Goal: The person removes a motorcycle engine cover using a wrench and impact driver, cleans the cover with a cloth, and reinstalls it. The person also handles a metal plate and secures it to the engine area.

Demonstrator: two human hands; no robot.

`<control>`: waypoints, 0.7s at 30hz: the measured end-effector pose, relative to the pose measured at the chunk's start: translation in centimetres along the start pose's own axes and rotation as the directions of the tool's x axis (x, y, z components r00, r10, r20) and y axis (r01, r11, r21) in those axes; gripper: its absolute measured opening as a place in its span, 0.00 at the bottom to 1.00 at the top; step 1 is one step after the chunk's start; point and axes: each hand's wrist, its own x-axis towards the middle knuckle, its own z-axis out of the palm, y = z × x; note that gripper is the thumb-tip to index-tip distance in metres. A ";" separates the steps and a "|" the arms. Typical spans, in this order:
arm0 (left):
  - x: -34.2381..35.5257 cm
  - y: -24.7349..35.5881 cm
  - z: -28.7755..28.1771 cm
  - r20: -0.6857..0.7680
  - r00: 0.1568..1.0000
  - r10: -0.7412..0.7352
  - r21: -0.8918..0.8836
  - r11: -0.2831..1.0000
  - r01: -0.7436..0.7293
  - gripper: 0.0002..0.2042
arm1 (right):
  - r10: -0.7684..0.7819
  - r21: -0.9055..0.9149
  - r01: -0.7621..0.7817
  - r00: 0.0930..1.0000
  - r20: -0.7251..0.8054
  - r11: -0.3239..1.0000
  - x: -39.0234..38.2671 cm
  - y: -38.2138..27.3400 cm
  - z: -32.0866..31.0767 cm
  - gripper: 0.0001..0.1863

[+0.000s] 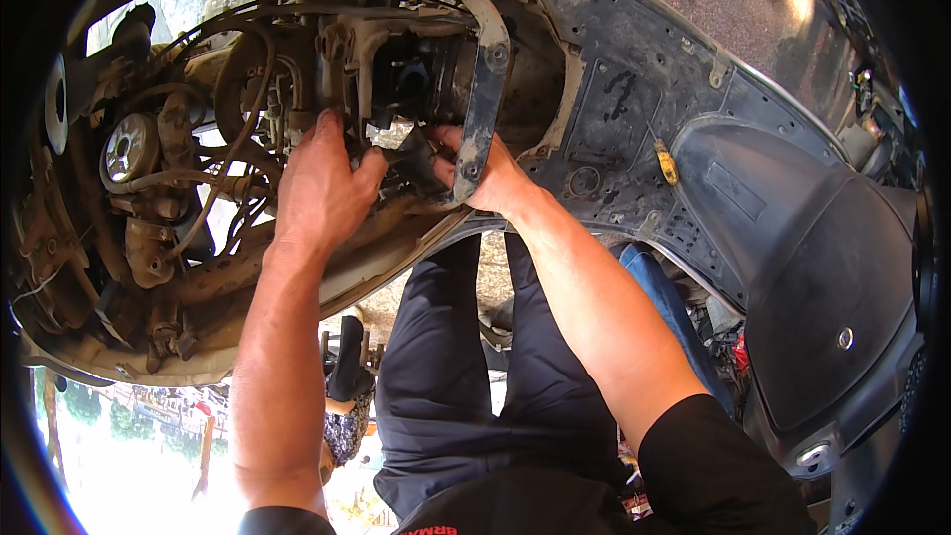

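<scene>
A dusty scooter body [248, 312] lies before me with its engine bay uncovered. Into the middle of the bay reaches my left hand [322, 183], its fingers curled down among the hoses and brackets; what they grip is hidden. My right hand [483, 170] passes under a dark metal bracket [483, 104], which covers part of it. Its fingers close on a thin dark flap-like piece [421, 157], beside a bright gap between the two hands. Just above that gap is a dark opening [408, 74] in the engine parts.
Hoses run around a round metal-faced part [131, 149] at the left. On the black plastic panel [614, 109] at the right lies a yellow-handled screwdriver [667, 163], next to the black seat [827, 287]. Another person [347, 421] is partly visible at the lower left, beyond my forearm.
</scene>
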 end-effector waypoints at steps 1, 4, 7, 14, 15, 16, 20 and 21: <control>-0.1 -0.1 0.0 0.016 1.000 -0.005 0.017 1.000 0.005 0.21 | 0.021 0.032 -0.021 1.000 0.006 0.999 -0.1 0.2 0.0 0.20; -0.5 -0.8 -0.1 0.172 0.985 0.028 0.226 0.972 -0.067 0.23 | 0.075 0.124 -0.078 0.997 0.025 0.989 -0.2 0.6 0.3 0.20; -0.5 -1.5 0.1 0.228 0.974 -0.006 0.313 0.947 -0.067 0.26 | 0.137 0.332 -0.144 0.990 0.045 0.932 -0.3 0.4 0.6 0.21; -0.3 -1.7 -0.1 0.216 0.972 -0.097 0.278 0.960 0.034 0.27 | 0.039 0.113 -0.060 0.983 0.181 0.992 -1.7 -0.8 -1.7 0.26; -0.3 -1.5 -0.1 0.200 0.975 -0.097 0.283 0.959 0.037 0.27 | 0.027 0.086 -0.050 0.968 0.249 0.995 -1.7 -0.8 -2.2 0.27; -0.4 -1.4 0.0 0.183 0.979 -0.091 0.284 0.958 0.036 0.27 | -0.008 0.072 -0.012 0.964 0.265 0.997 -1.7 -0.9 -2.6 0.28; -0.5 -0.9 0.0 0.128 0.990 -0.052 0.230 0.973 0.022 0.28 | -0.082 0.015 0.081 0.949 0.305 0.997 -1.4 -0.8 -3.0 0.29; -0.5 -0.8 0.1 0.100 0.994 -0.053 0.223 0.974 0.030 0.28 | -0.068 -0.006 0.074 0.948 0.311 0.997 -1.3 -0.7 -3.0 0.29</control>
